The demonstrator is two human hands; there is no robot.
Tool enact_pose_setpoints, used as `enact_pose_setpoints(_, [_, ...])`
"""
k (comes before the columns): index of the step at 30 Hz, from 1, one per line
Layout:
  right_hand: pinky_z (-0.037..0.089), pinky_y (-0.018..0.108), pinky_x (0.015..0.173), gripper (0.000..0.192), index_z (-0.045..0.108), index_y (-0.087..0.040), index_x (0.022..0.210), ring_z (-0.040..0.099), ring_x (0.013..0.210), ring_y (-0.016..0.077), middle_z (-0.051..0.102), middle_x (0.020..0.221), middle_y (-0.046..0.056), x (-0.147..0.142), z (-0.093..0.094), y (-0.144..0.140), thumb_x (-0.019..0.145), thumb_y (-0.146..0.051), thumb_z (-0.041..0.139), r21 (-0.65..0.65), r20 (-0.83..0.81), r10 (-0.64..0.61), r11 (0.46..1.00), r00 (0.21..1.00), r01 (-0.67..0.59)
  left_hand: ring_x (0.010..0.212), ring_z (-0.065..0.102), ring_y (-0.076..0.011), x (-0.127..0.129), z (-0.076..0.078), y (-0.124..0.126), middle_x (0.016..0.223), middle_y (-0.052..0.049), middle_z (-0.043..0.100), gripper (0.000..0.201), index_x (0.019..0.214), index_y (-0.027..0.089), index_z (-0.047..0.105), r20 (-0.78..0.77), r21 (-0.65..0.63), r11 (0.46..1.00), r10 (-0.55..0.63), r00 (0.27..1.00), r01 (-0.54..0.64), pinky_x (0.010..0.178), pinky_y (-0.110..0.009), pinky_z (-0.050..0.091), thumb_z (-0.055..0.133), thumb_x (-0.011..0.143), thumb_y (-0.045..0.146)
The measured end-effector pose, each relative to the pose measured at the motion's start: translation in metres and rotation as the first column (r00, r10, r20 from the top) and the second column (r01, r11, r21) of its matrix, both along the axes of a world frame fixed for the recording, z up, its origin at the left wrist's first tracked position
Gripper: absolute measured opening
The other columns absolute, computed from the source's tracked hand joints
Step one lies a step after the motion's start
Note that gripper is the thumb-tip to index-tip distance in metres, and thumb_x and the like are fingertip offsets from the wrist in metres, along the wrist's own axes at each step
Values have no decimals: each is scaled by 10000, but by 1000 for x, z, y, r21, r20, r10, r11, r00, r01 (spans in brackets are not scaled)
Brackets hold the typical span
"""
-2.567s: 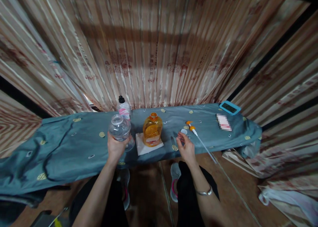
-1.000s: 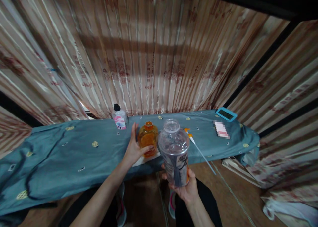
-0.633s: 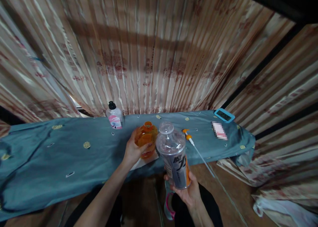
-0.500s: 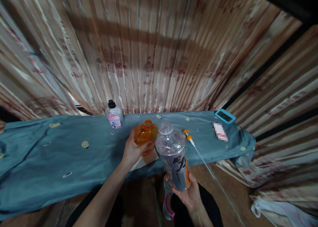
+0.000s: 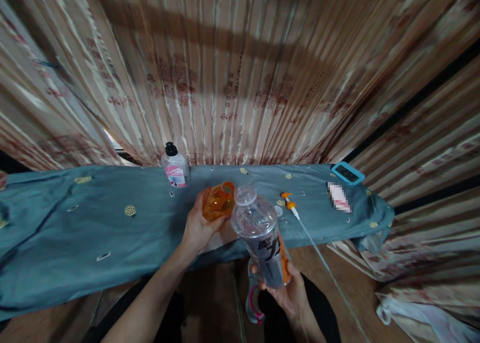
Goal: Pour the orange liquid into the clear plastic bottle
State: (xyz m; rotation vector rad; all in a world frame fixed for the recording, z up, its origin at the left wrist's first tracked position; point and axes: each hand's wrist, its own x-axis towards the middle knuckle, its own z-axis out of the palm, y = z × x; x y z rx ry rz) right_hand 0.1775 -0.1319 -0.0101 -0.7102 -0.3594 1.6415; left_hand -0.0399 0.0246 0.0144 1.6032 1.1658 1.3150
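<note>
My left hand (image 5: 198,228) is wrapped round an orange see-through bottle (image 5: 216,204), uncapped and tilted so its mouth leans right. My right hand (image 5: 287,288) grips the lower part of a clear plastic drink bottle (image 5: 258,228) with a grey and orange label. That bottle is uncapped too, its neck tipped left, close beside the orange bottle's mouth; whether the rims touch I cannot tell. An orange and white pump head (image 5: 290,205) with a long tube lies to the right. A small pale cap (image 5: 278,211) shows behind the clear bottle.
A teal patterned cloth (image 5: 93,223) covers the narrow table. At the back stands a clear bottle with a black top and pink label (image 5: 176,170). To the right lie a blue-framed digital display (image 5: 348,173) and a blurred-out packet (image 5: 338,197). Pleated curtains (image 5: 225,83) hang behind.
The orange bottle has gone from nearly upright to tilted right. The clear bottle's neck has tipped a little further left, towards it. The view has shifted slightly.
</note>
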Motion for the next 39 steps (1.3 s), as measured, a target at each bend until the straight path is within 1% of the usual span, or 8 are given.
enact_pose_setpoints(5, [652, 265, 574, 435, 874, -297, 1033, 815, 814, 288, 830, 989, 92, -1, -1, -2, 690, -542, 980, -28, 18, -2, 1000, 1000, 2, 1259, 729, -346, -2, -4, 1, 1359, -139, 740, 758, 1334, 215, 558, -1, -7, 1000, 10, 1000, -10, 1109, -488, 584, 911, 686, 392])
enact_pose_setpoints(11, [653, 264, 568, 445, 876, -306, 995, 816, 794, 282, 829, 988, 98, -3, 6, -6, 642, -544, 1006, -99, 31, -17, 995, 999, 20, 1242, 737, -347, -1, 4, 2, 1324, -137, 757, 730, 1323, 205, 552, -11, 4, 1000, 4, 1000, -4, 1102, -498, 585, 890, 709, 411])
enact_pose_setpoints(18, [643, 276, 531, 473, 881, -259, 964, 811, 756, 301, 828, 947, 128, -7, 23, -16, 604, -530, 1027, -153, 91, -93, 983, 992, 106, 1196, 759, -335, -1, 3, 2, 1284, -114, 773, 684, 1316, 217, 572, -23, 75, 997, -8, 1000, 10, 1060, -485, 611, 877, 734, 405])
enact_pose_setpoints(22, [647, 294, 527, 493, 881, -246, 936, 812, 761, 321, 826, 958, 143, -6, 38, -23, 556, -510, 1050, -226, 88, -80, 969, 993, 98, 1191, 761, -336, 0, 2, 2, 1277, -124, 776, 678, 1325, 210, 585, -17, 97, 994, -43, 999, 45, 1060, -480, 612, 879, 746, 407])
enact_pose_setpoints(30, [654, 315, 504, 574, 878, -213, 901, 810, 746, 345, 821, 941, 166, -3, 59, -38, 435, -473, 1089, -348, 122, -138, 922, 983, 172, 1212, 761, -347, 8, 5, -5, 1282, -117, 786, 703, 1316, 227, 579, -17, 6, 997, -76, 997, 76, 1076, -512, 606, 898, 722, 424])
enact_pose_setpoints(36, [686, 328, 619, 476, 869, -196, 1038, 812, 908, 374, 812, 1082, 188, 1, 62, -58, 665, -447, 1026, -281, 121, -151, 943, 981, 180, 1266, 738, -368, 12, -3, -6, 1339, -164, 768, 752, 1333, 200, 574, 16, 27, 994, -108, 994, 107, 1117, -534, 584, 906, 714, 467])
enact_pose_setpoints(38, [697, 342, 680, 439, 862, -207, 1079, 803, 985, 379, 801, 1143, 183, 7, 56, -63, 737, -452, 988, -251, 80, -91, 962, 993, 108, 1264, 740, -363, 11, -4, -6, 1336, -159, 771, 748, 1334, 204, 577, 21, 30, 993, -118, 993, 117, 1115, -528, 587, 905, 720, 476])
enact_pose_setpoints(39, [702, 358, 740, 400, 853, -233, 1120, 790, 1046, 373, 789, 1187, 173, 10, 53, -65, 800, -454, 947, -183, 26, -1, 983, 1000, 6, 1264, 740, -363, 11, -5, -6, 1336, -158, 772, 750, 1335, 205, 577, 21, 27, 993, -117, 993, 117, 1114, -527, 588, 906, 720, 481])
